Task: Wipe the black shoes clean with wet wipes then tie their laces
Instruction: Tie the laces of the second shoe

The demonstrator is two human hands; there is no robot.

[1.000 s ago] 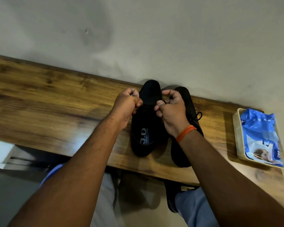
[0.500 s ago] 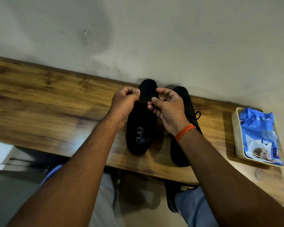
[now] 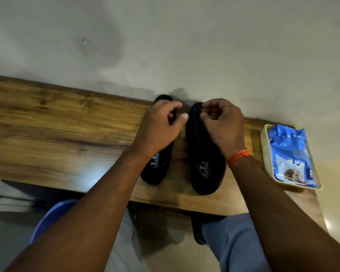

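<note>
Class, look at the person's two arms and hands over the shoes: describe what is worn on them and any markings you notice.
Both forearms are bare, with no sleeves, gloves, rings or watch showing. The right hand has an orange band of several thin strands wound round the wrist. The left hand and its wrist wear nothing. No other markings are visible.

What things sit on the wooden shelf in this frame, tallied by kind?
Black shoes: 2, left shoe and right shoe
Cream tray: 1
Blue wet-wipe pack, lying in the tray: 1
Total: 4
</note>
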